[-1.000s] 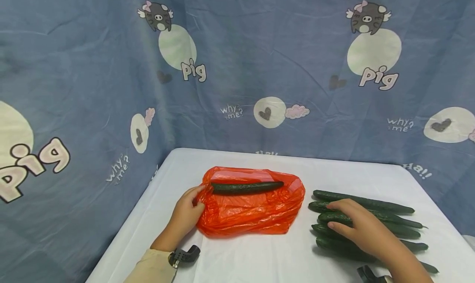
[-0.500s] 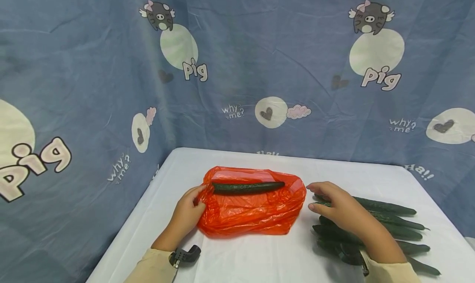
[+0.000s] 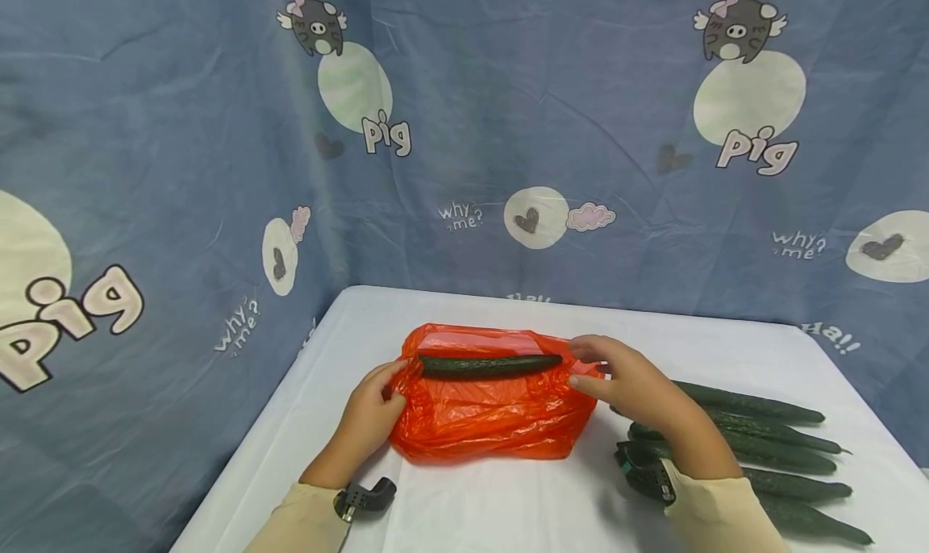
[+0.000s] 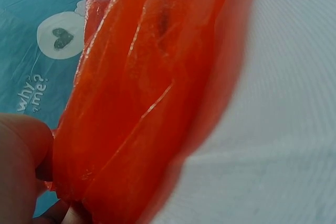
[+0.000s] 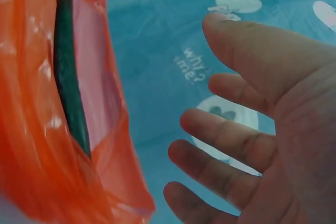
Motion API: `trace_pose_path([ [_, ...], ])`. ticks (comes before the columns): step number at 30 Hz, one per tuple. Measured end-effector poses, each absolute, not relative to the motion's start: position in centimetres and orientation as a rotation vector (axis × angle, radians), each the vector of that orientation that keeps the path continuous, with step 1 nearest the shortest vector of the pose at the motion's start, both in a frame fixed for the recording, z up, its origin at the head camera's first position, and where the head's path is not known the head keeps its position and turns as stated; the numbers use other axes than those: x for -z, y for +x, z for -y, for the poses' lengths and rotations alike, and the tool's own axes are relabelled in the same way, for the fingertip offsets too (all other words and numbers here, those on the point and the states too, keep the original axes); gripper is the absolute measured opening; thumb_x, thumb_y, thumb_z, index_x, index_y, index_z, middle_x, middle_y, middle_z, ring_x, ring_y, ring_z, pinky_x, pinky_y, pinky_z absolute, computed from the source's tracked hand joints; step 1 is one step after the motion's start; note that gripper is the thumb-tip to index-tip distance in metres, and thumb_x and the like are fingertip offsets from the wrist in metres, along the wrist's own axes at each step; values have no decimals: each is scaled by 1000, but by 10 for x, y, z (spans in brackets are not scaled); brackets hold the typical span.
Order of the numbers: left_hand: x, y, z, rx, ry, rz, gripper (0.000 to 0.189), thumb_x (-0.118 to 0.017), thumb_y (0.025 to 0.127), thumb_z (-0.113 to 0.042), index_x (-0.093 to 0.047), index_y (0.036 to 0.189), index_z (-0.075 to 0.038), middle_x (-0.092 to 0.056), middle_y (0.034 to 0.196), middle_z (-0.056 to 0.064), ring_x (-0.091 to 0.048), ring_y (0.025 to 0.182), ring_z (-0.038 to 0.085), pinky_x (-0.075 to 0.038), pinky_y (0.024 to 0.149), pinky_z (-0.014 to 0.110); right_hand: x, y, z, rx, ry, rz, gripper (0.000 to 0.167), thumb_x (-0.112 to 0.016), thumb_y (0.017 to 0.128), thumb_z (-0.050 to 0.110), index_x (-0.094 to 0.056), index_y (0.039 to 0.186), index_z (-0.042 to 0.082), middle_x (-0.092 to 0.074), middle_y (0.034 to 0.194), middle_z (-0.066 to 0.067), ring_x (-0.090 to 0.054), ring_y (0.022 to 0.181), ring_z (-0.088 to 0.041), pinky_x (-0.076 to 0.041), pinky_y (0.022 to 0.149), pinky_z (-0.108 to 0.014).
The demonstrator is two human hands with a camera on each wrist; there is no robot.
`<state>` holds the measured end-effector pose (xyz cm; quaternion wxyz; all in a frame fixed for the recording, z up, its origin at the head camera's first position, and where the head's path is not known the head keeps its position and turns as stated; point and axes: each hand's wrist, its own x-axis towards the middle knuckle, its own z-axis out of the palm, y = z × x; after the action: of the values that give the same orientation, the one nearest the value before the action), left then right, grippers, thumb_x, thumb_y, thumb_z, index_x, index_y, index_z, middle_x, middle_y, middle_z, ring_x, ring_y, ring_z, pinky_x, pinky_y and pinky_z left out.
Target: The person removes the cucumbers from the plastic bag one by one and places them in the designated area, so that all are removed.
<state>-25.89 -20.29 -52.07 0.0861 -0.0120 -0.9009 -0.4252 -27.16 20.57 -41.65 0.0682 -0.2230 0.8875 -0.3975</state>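
Observation:
A red plastic bag (image 3: 501, 428) lies on the table with a dark green cucumber (image 3: 489, 366) in its mouth. My left hand (image 3: 366, 412) pinches the bag's left edge; the left wrist view shows thumb and fingers at the crumpled film (image 4: 126, 108). At the bag's right edge is my right hand (image 3: 627, 384), its fingers spread and holding nothing. In the right wrist view, a gap shows between those fingers (image 5: 226, 135) and the bag (image 5: 31, 103). Several more cucumbers (image 3: 784, 452) lie side by side on the right, partly hidden by my right forearm.
The table (image 3: 493, 505) has a white cover. A blue cloth (image 3: 464, 134) printed with pigs and hearts hangs behind it and along the left side. A black wrist device (image 3: 366, 496) sits on my left wrist and another (image 3: 642, 472) on my right.
My right hand has moved left from above the loose cucumbers to the bag's right edge. The left hand stays at the bag's left edge. The bag and its cucumber look the same.

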Motion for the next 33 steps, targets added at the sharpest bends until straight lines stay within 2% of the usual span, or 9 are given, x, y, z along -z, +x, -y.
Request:
trace_pose_path([
  [11, 520, -258, 203, 1254, -42, 2679, 55, -59, 92, -2, -61, 147, -10, -58, 150, 11, -51, 142, 32, -44, 115, 54, 426, -288, -166, 1291, -639, -2591, 53, -75, 96, 31, -59, 145, 17, -64, 142, -12, -58, 135, -36, -45, 112, -60],
  [17, 520, -258, 204, 1250, -32, 2678, 55, -60, 91, -3, -62, 146, -9, -58, 150, 11, -52, 142, 32, -43, 116, 54, 426, -293, -150, 1319, -672, -2537, 54, -74, 97, 33, -58, 146, 18, -61, 148, -11, -55, 139, -31, -42, 115, -58],
  [28, 519, -259, 205, 1254, -35, 2680, 56, -61, 90, -3, -61, 146, -10, -58, 151, 11, -51, 143, 32, -43, 116, 54, 430, -307, -129, 1311, -621, -2563, 53, -75, 97, 31, -59, 145, 16, -62, 145, -11, -55, 138, -34, -47, 111, -58],
  [33, 519, -258, 203, 1267, -24, 2677, 56, -60, 90, -3, -62, 146, -10, -58, 150, 11, -51, 143, 32, -43, 116, 54, 435, -311, -117, 1299, -588, -2581, 52, -77, 95, 31, -62, 143, 19, -61, 146, -10, -54, 139, -35, -46, 111, -59],
])
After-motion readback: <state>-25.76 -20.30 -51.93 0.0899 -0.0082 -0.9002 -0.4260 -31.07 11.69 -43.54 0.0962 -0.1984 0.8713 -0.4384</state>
